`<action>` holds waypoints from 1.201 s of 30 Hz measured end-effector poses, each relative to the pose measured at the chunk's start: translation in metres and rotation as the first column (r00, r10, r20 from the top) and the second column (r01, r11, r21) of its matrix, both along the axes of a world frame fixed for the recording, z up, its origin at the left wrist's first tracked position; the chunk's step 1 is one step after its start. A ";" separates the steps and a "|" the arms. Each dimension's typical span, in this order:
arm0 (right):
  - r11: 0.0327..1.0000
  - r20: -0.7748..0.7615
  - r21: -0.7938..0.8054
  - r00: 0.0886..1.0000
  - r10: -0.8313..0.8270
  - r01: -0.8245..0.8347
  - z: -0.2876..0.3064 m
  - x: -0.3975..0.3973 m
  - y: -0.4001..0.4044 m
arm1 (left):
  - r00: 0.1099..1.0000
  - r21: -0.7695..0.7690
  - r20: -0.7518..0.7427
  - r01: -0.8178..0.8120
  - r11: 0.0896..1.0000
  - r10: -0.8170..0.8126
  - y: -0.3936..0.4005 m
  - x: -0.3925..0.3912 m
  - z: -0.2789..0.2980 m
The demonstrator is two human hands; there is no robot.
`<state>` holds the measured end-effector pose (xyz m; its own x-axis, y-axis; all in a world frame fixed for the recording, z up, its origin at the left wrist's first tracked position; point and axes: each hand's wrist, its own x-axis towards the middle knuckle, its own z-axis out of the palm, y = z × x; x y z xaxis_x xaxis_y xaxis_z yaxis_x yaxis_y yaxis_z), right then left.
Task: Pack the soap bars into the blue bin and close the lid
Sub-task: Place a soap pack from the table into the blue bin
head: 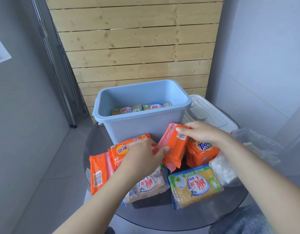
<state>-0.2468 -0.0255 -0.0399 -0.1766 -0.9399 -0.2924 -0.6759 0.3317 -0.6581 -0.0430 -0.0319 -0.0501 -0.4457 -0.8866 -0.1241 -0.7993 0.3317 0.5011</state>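
Head view: both hands work just in front of the blue bin [142,130] on a round glass surface [213,215].
Right hand [199,133]: pinching the upper end of an orange soap bar [173,146], thumb on its face near the barcode.
Left hand [142,158]: fingers loosely spread, thumb tip touching the same bar's lower left edge (whether it truly grips, I cannot tell).
Bar's lie: tilted, long axis running from lower near end up toward the bin's front wall, upper end nearly touching it.
Key relation: the bin's opening lies up and beyond the held bar; the right hand is nearer the rim, so lifting over the wall looks like its job.
Bin contents: two wrapped bars [140,108] flat at the bottom, side by side.
Waiting bars: several packets [195,186] near the person.
Lid [211,114]: white, lying right of the bin, not yet on.
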 end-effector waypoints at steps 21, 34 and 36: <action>0.933 0.221 -0.307 0.968 -0.119 0.185 0.005 0.021 0.012 | 0.647 0.437 -0.644 -0.126 0.891 0.407 0.002 0.027 0.022; 0.903 0.258 -0.332 0.947 -0.192 0.274 -0.018 0.074 0.004 | 0.667 0.371 -0.563 -0.324 0.870 0.488 -0.023 0.076 0.012; 0.901 0.226 -0.342 0.954 -0.195 0.266 -0.016 0.077 0.004 | 0.690 0.364 -0.552 -0.306 0.880 0.468 -0.021 0.078 0.010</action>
